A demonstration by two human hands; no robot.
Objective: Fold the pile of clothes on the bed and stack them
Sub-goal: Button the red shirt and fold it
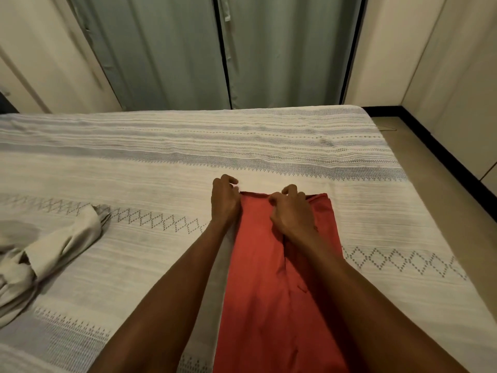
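Both hands are at the far end of a long red cloth [271, 286] that lies flat on the bed [161, 162]. The left hand [224, 201] sits at the far left corner of the cloth with its fingers curled down over the edge. It looks like it pinches the cloth, but the fingertips are hard to see. The right hand [291, 211] is on the far edge near the middle, with its fingers bent and pinching the cloth there. The near end of the red cloth is cut off by the bottom of the picture, and the arms hide parts of it. Well apart, at the left side of the bed, lies a crumpled pale cloth [48, 251]. Part of it is cut off too. Behind the bed hang green curtains [172, 49].
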